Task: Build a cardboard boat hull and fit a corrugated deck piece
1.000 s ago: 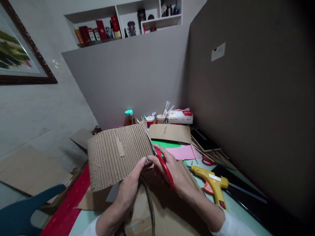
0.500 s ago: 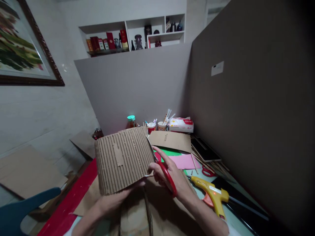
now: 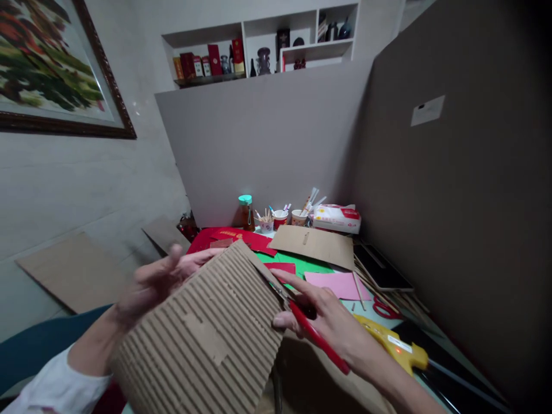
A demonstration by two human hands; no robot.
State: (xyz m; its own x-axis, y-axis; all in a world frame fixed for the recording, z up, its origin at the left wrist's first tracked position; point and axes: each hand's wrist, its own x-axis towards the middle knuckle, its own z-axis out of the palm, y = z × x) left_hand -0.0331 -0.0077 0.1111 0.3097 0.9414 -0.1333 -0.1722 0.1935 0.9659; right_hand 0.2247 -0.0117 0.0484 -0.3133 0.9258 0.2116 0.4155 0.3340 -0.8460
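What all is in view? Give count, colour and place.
Corrugated cardboard: one, brown, foreground centre
Held scissors: one, red-handled, corrugated cardboard's right edge
Pink paper: one, pink, table centre
Flat cardboard: one, tan, behind pink paper
Second scissors: one, red, right of pink paper
Green paper: count unclear, green, table centre
Red paper: count unclear, red, beside green paper
Glue gun: one, yellow, table's right
Tablet: one, black, table's right
Cups: three, white and red, table's back
Bottle: one, teal-lidded, left of cups
Tissue pack: one, white-red, right of cups
Framed picture: one, brown-framed, left wall
Shelf: one, white, back wall
Partitions: two, grey, behind and right
Left hand: one, white-sleeved, by corrugated cardboard's left
Right hand: one, on held scissors
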